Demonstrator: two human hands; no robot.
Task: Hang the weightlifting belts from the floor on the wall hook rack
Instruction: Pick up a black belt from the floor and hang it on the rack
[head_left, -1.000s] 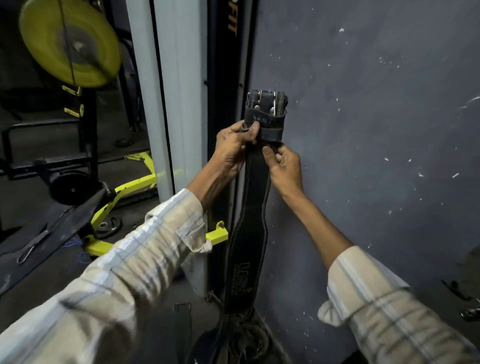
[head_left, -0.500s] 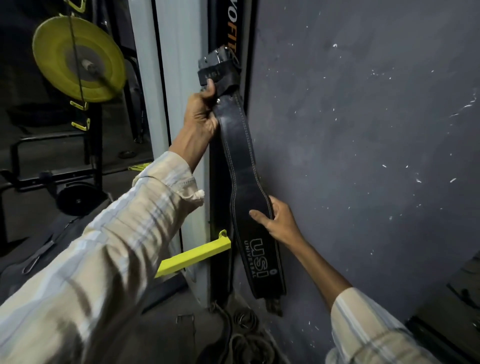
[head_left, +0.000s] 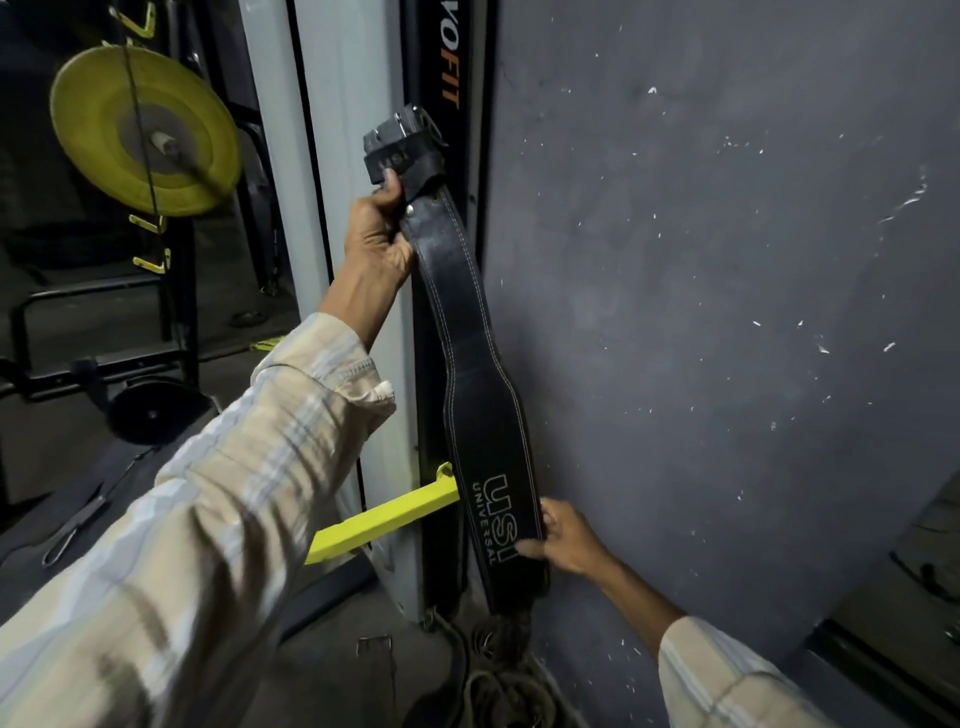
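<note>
Belt: black leather belt (head_left: 480, 374) hangs upright against the dark wall (head_left: 727, 312); printed "USI UNIVERSAL"
Left hand (head_left: 376, 236): grasps the belt below its buckle (head_left: 402, 137)
Right hand (head_left: 563, 538): pinches the belt's lower end
Post (head_left: 447, 67): lettering "VOFIT"

The long black leather weightlifting belt (head_left: 480, 395) looks worn and faintly glossy, with pale stitching along its edges and a dull metal buckle (head_left: 402, 130) on top. The dark grey wall (head_left: 727, 338) is matt, rough and chipped. The yellow bar (head_left: 382, 517) looks smooth, painted metal.
</note>
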